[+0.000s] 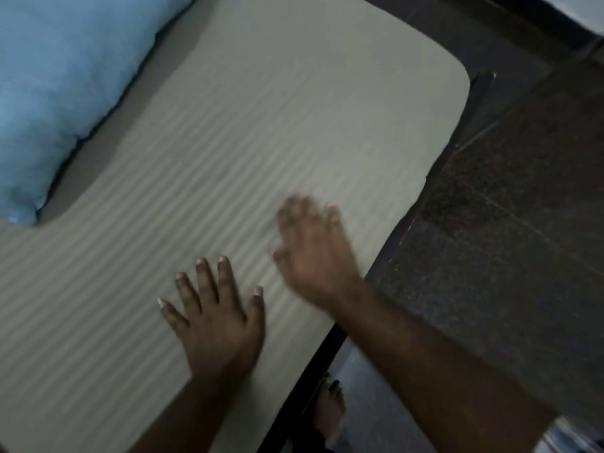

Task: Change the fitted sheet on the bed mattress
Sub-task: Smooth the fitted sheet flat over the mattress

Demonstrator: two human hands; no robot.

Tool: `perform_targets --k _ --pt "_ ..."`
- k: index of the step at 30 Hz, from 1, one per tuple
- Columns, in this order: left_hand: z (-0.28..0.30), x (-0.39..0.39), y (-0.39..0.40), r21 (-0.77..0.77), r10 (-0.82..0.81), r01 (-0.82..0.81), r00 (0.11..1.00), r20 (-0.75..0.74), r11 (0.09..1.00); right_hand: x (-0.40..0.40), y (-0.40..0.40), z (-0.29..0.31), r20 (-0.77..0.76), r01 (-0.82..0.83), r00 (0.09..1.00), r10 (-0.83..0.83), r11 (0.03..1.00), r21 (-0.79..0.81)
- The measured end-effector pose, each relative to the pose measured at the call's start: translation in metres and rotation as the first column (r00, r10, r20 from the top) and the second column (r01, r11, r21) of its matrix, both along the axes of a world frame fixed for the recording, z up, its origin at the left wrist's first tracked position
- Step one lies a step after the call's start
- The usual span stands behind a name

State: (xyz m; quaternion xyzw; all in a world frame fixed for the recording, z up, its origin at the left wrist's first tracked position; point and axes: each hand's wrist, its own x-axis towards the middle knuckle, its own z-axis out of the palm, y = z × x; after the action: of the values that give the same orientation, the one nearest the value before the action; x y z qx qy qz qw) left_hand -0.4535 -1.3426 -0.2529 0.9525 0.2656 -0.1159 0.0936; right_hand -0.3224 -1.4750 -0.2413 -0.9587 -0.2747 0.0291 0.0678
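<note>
A person's left hand (215,322) lies flat with fingers spread wide on a pale striped fitted sheet (228,142) that covers the mattress up to its rounded corner at upper right. The right hand (313,253), blurred, is over the sheet near the bed's edge; its fingers appear extended and hold nothing, though the blur makes that hard to confirm. A blue pillow (62,80) sits on the sheet at upper left. A dark bed frame (327,351) runs along the mattress edge, beside a dark speckled floor (506,256), where a bare foot (330,410) stands.
</note>
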Motion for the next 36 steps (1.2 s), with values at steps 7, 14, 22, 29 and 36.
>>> perform_targets --k 7,14,22,29,36 --pt "-0.014 0.0 -0.001 0.015 0.027 -0.028 0.999 0.038 1.0 0.043 -0.047 -0.008 -0.045 -0.217 0.976 0.213 0.971 -0.099" --pt "-0.015 0.003 0.0 -0.005 0.044 -0.044 0.997 0.059 0.999 0.115 -0.074 0.008 0.032 0.113 0.994 -0.109 0.972 -0.207" --pt "-0.012 0.006 0.004 -0.064 0.047 -0.048 0.999 -0.028 0.997 0.077 -0.027 -0.006 -0.052 -0.391 0.92 0.388 0.918 -0.068" --pt "0.006 0.008 0.005 -0.097 0.054 -0.058 0.998 -0.044 0.994 0.189 -0.039 0.006 -0.005 0.014 1.0 -0.016 0.975 -0.224" --pt "0.015 0.027 -0.009 -0.093 0.199 -0.207 0.976 -0.085 0.974 0.082 0.072 -0.01 -0.048 -0.659 0.745 0.665 0.746 0.1"
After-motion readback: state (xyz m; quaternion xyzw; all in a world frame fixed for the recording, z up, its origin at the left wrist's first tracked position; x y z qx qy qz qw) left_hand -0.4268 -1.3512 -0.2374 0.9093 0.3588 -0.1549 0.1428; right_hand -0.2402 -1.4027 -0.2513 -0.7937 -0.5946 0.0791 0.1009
